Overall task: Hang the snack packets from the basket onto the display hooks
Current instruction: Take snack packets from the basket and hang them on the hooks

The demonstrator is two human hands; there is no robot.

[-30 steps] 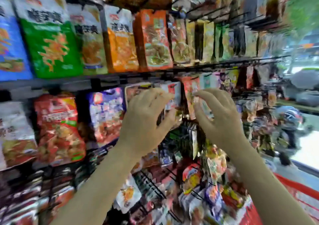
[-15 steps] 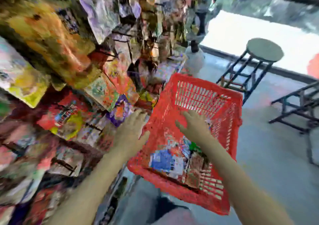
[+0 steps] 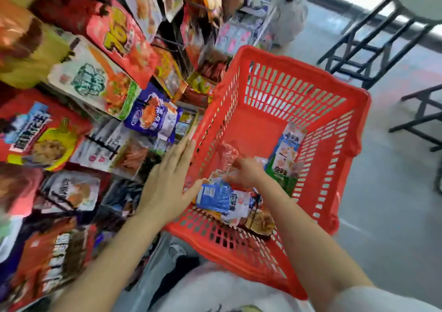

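Note:
A red plastic basket (image 3: pixel 339 110) sits low in front of me, beside the display rack. Several snack packets lie in its near half, among them a blue and white packet (image 3: pixel 215 198) and a green and white packet (image 3: pixel 285 158) leaning on the right wall. My right hand (image 3: pixel 246 171) is inside the basket, fingers curled round a small red packet (image 3: pixel 228 155). My left hand (image 3: pixel 167 184) lies flat with straight fingers against the basket's left wall. The display hooks (image 3: pixel 167 43) on the left are hung full of snack bags.
Hanging bags fill the rack on the left, such as a purple bag (image 3: pixel 153 115) and a red bag (image 3: pixel 122 41). A black-legged stool (image 3: pixel 392 24) and another dark frame (image 3: pixel 421 117) stand on the grey floor to the right. A grey object (image 3: pixel 288 12) stands beyond the basket.
My view dropped from the upper hooks down to the basket. My right hand went into the basket and closed on the red packet; my left hand came to the basket's left wall.

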